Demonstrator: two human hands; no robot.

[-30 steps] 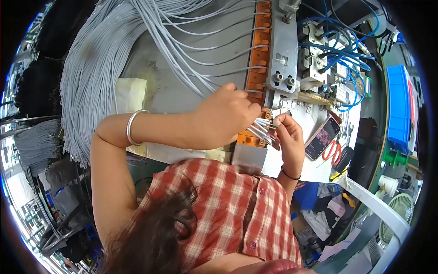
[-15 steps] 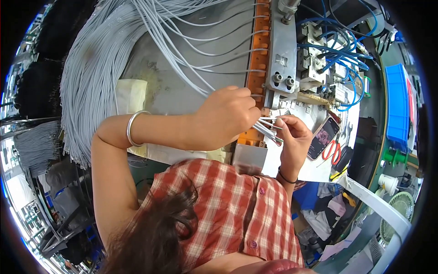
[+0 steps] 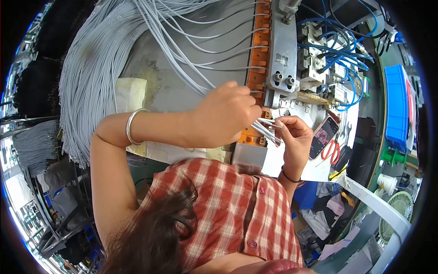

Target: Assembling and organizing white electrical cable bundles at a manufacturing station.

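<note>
My left hand point(image 3: 228, 112) is closed around a small bundle of grey cables, whose cut ends point(image 3: 264, 129) stick out to the right of the fist. With thumb and index finger, my right hand point(image 3: 295, 137) pinches the tip of one cable from that bundle. Both hands hover over the near end of an orange strip fixture point(image 3: 258, 57), where several grey cables point(image 3: 219, 68) lie in slots, spaced apart. A metal clamp block point(image 3: 283, 55) runs along the strip's right side. Part of the strip is hidden behind my left hand.
A thick hank of grey cables point(image 3: 89, 82) covers the table's left side. Blue air tubes point(image 3: 337, 55) and valves stand at the far right. A phone point(image 3: 325, 137), red-handled scissors point(image 3: 335, 153) and small metal parts lie right of my hands. A metal box point(image 3: 249, 157) sits near my body.
The orange strip and its seated cables have shifted slightly away from me and to the left. Both hands stay almost in place, my right fingers still at the cable tip.
</note>
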